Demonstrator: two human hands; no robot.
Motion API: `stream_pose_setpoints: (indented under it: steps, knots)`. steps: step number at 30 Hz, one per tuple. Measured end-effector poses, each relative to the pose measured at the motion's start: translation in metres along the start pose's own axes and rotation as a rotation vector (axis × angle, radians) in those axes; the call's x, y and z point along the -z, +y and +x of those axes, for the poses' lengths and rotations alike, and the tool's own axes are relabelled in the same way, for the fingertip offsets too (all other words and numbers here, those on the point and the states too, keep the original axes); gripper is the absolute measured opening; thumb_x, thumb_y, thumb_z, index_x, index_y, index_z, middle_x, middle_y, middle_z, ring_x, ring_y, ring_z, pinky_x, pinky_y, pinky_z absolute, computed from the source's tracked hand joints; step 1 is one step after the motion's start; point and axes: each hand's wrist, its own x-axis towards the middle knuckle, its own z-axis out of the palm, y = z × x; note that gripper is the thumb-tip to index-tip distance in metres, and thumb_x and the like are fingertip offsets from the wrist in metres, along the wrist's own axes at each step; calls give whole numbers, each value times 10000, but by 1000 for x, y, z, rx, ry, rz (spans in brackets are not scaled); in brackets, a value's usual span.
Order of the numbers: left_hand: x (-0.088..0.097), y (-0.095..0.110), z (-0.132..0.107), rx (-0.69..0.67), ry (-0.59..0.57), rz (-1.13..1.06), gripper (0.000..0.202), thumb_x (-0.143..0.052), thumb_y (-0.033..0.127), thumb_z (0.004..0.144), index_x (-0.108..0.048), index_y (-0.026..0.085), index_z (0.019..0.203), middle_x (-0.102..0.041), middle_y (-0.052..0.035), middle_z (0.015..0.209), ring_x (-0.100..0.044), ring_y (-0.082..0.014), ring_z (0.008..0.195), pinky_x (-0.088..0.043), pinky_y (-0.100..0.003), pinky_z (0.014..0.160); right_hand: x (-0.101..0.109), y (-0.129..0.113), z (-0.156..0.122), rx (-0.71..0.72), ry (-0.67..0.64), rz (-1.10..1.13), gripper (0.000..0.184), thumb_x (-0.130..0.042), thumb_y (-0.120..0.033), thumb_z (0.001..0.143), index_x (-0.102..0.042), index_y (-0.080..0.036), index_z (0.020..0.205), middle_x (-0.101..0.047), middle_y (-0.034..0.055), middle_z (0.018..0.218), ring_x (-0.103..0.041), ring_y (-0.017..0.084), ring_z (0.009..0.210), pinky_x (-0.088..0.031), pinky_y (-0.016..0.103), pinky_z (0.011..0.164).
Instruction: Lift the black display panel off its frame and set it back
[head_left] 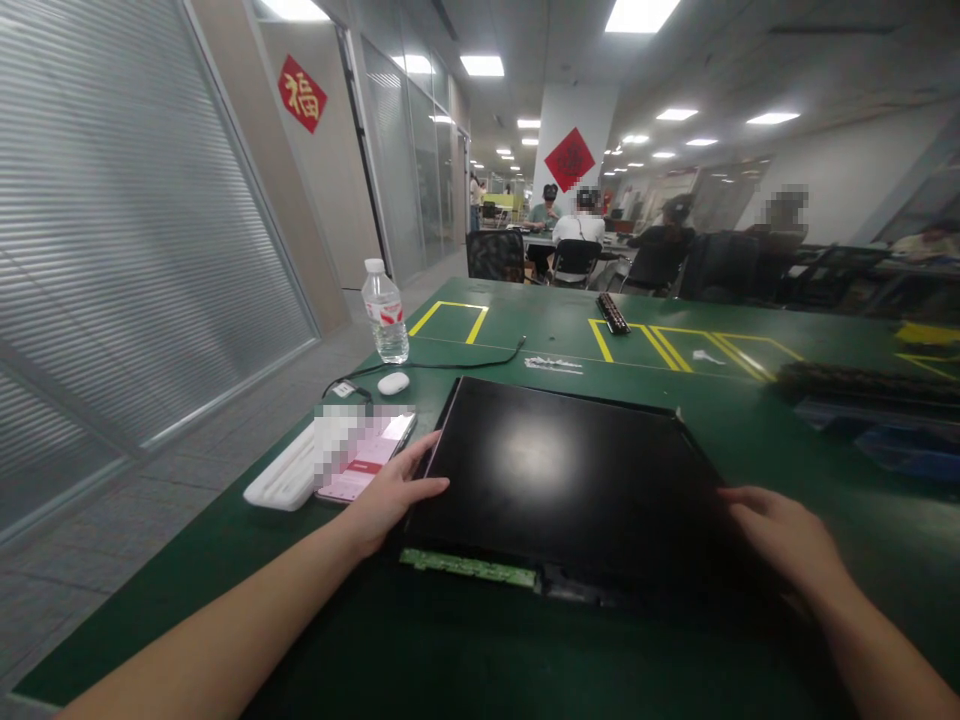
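A black LCD panel lies face up in front of me, with a pale reflection on its glossy surface. Along its near edge runs a narrow green circuit board. My left hand grips the left edge, thumb on top and fingers partly hidden at the side. At the opposite edge, my right hand is closed on the panel, its fingertips mostly out of sight. A dark rim shows past the far edge; what lies beneath the panel cannot be made out.
Left of the panel are a phone, a white case, a small white earbud case, a black cable and a water bottle. Yellow tape marks the green table. A dark ridged strip lies farther back; people sit beyond.
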Motion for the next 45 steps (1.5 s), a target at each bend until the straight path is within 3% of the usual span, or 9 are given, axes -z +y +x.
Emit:
stream_pose_setpoints:
  steps: [9, 20, 29, 33, 38, 45]
  knots:
    - [-8, 9, -8, -54, -4, 36, 886, -956, 213, 662, -638, 252, 1489, -681, -89, 1518, -608, -382, 1408, -521, -454, 1141, 1, 0, 0, 10, -8, -28, 424, -527, -402, 759, -853, -264, 994, -812, 132, 1054, -721, 379, 979, -544, 481, 786]
    - [-6, 10, -9, -50, -20, 38, 986, -966, 260, 684, -547, 262, 1577, -694, -98, 1501, -611, -393, 1401, -586, -431, 1047, 4, -2, -3, -4, -2, -49, 422, -519, -409, 787, -859, -264, 992, -811, 127, 1024, -722, 351, 926, -544, 453, 758]
    - [-10, 14, -11, -48, -9, 67, 954, -971, 305, 670, -592, 301, 1546, -670, -91, 1531, -603, -420, 1404, -569, -474, 1087, 3, -6, -7, -2, 47, -65, 397, -526, -399, 796, -855, -270, 979, -809, 119, 1037, -728, 325, 887, -552, 438, 731]
    - [-11, 15, -13, -81, -11, 67, 933, -965, 328, 686, -599, 277, 1543, -638, -106, 1561, -567, -400, 1445, -526, -430, 1143, 3, -7, -9, 30, 47, -58, 386, -544, -384, 783, -853, -266, 982, -802, 112, 1140, -733, 333, 971, -563, 446, 796]
    - [-15, 17, -16, -83, -58, 6, 989, -937, 306, 729, -497, 278, 1615, -674, -137, 1516, -616, -409, 1395, -543, -464, 1124, 1, -7, -9, 59, 64, -10, 344, -558, -358, 771, -843, -268, 943, -804, 99, 1119, -725, 341, 1023, -551, 462, 869]
    - [-18, 20, -19, -131, -56, 6, 1048, -950, 324, 719, -452, 267, 1640, -696, -149, 1487, -634, -427, 1369, -568, -469, 1099, 7, -17, -13, -13, 41, 190, 559, -568, -489, 814, -781, -230, 1262, -806, 76, 982, -732, 289, 909, -530, 398, 805]
